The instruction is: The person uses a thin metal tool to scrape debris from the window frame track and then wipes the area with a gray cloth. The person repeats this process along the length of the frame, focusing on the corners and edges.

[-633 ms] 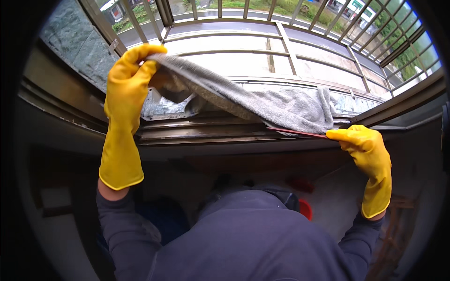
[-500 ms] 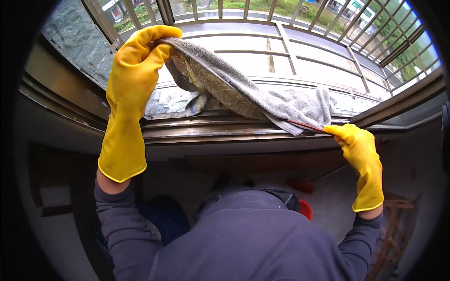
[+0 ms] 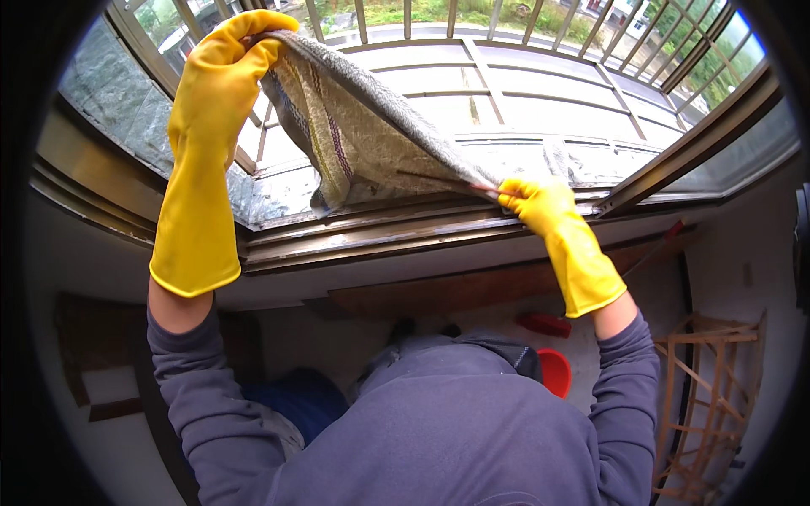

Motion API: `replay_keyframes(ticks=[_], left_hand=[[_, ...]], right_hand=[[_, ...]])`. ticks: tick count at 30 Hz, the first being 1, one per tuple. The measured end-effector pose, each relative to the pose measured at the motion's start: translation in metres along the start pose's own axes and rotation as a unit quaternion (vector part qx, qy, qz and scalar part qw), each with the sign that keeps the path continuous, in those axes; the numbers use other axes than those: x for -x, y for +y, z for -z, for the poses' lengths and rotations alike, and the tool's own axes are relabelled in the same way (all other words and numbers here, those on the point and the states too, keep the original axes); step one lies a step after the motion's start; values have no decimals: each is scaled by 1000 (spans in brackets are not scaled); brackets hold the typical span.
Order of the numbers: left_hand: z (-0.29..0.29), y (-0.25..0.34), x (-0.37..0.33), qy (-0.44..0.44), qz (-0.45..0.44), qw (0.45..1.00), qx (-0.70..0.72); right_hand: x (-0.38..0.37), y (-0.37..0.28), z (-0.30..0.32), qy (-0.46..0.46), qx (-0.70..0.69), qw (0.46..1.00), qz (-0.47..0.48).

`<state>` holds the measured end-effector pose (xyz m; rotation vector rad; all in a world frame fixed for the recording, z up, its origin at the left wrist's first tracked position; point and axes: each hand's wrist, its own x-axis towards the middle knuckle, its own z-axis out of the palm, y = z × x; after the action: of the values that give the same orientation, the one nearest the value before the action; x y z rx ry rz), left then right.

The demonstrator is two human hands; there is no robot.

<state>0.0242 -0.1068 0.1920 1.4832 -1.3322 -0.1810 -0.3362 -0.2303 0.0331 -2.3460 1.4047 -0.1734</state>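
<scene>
In a yellow rubber glove, my left hand (image 3: 224, 80) is raised at the upper left, its fingers closed on the corner of a grey cloth (image 3: 363, 126). The cloth hangs stretched down to the right, its beige, striped underside showing. My right hand (image 3: 548, 215), gloved the same way, is closed around the end of a thin reddish stick (image 3: 485, 187). That stick points left, against the lower part of the cloth at the window track (image 3: 371, 232). Whether the right fingers also pinch cloth cannot be made out.
Metal window bars (image 3: 540, 21) stand beyond the sill, with greenery outside. A sliding frame (image 3: 692, 143) borders the opening at right. Below are a red bucket (image 3: 553, 373), a red dustpan-like item (image 3: 542, 324) and a wooden rack (image 3: 709, 405).
My left hand has moved up and left, pulling the cloth higher and more spread. My right hand has moved left and slightly up with the stick, closer to the cloth.
</scene>
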Motion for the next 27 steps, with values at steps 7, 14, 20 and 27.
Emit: replay_keyframes(ticks=[7,14,20,27], left_hand=[[44,-8,12,63,-166,984,-8],[9,-39,132,-196,-45,968,-147],[-10,-38,172,-234,-56,940,-241],[3,-47,187,-179,-2,926,-331]], right_hand=[[-8,18,124,460,-56,864,199],[49,62,109,78,253,944,198],[73,11,140,-117,34,987,103],[90,15,159,-51,109,985,123]])
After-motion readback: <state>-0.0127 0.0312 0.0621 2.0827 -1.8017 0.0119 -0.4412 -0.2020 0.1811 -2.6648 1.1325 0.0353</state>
